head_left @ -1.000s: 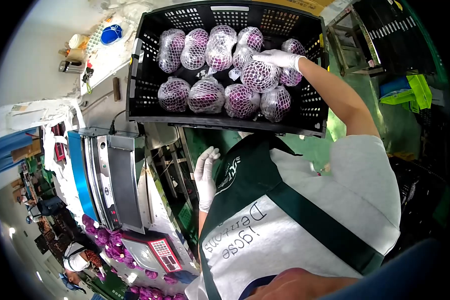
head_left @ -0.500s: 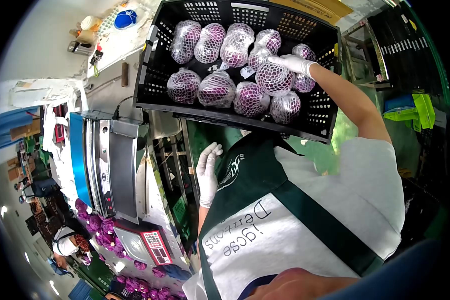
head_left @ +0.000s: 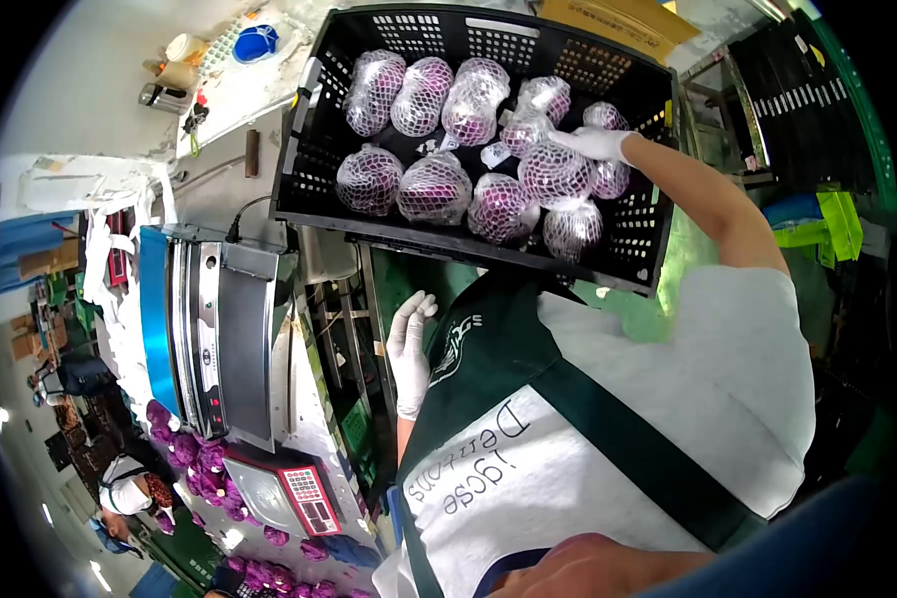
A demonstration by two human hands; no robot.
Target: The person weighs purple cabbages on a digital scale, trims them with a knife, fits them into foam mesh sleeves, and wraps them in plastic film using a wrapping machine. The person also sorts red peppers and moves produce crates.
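While one netted purple ball point(head_left: 555, 177) lies in the black crate point(head_left: 434, 33), touching our gloved right hand point(head_left: 596, 146), we cannot tell whether the fingers grip it. More netted balls point(head_left: 435, 187) lie left of that hand. Our left hand point(head_left: 407, 354), loosely bent around nothing visible, hangs beside our apron point(head_left: 493, 319), right of a machine point(head_left: 244, 349).

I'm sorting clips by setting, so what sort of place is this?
Most likely a produce packing workshop. A black crate holds mesh-wrapped purple produce, a scale with a red-framed keypad stands nearby, and a heap of unwrapped purple produce lies beside it.
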